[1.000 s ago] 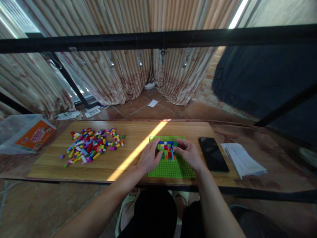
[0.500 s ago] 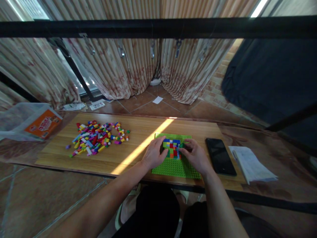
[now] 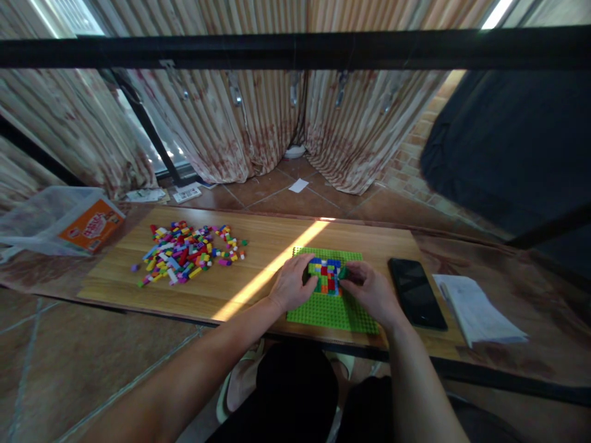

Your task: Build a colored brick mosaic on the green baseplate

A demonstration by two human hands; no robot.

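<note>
A light green studded baseplate (image 3: 332, 315) lies on the wooden table in front of me. Several coloured bricks, mostly blue, red, yellow and green, form a low block of bricks (image 3: 325, 277) on its upper middle. At that block's left side rests my left hand (image 3: 292, 284), with thumb and forefinger apart and no brick visible between them. My right hand (image 3: 373, 293), on the other side, pinches a dark green brick (image 3: 343, 272) between thumb and fingers, by the block's right edge. Whether this brick touches the block I cannot tell.
A heap of loose bricks (image 3: 180, 252) covers part of the table's left side. Beyond it stands a clear plastic box (image 3: 41, 215) with an orange label. To the right lie a black phone (image 3: 417, 294) and white papers (image 3: 478, 311). A dark rail (image 3: 277, 50) crosses above.
The camera view has shifted slightly, so everything appears a little further right. My right hand, with the dark green brick, has moved slightly; my left hand stays beside the block.
</note>
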